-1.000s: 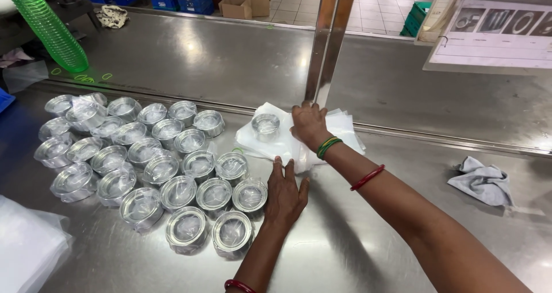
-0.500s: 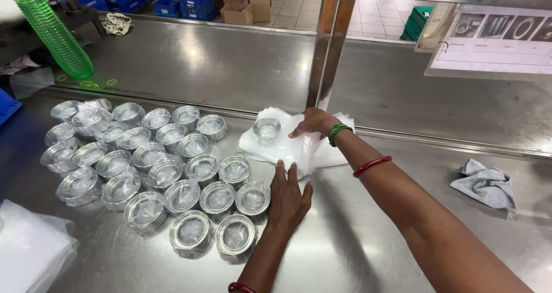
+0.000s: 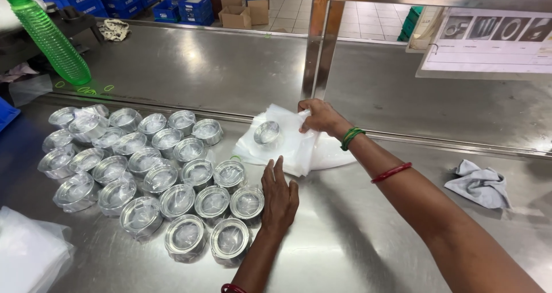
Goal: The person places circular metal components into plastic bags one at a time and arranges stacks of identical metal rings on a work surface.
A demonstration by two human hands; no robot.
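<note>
A stack of thin white plastic bags [image 3: 299,146] lies flat on the stainless steel worktable [image 3: 356,235], just right of the frame's centre, its edges loose and wrinkled. One round metal part [image 3: 267,132], a short shiny ring-shaped cup, rests on the upper left portion of the stack. The right hand [image 3: 319,117] enters from the lower right of the frame, forearm extended diagonally across the table, and pinches the top edge of the uppermost bag between thumb and fingers; a green bangle and a red bangle sit on that forearm. The left hand [image 3: 279,196] reaches up from the bottom centre, palm down, fingers extended and held together, fingertips touching the lower edge of the bag stack. Immediately left of the left hand, a cluster of bagged metal parts [image 3: 144,166], each wrapped in clear film, fills the left centre of the frame in close rows. A pile of white bags [image 3: 29,253] occupies the lower left corner. A green ribbed plastic stack [image 3: 49,37] leans at the upper left. A grey cloth [image 3: 480,184] lies at the right, well apart from both hands.
</note>
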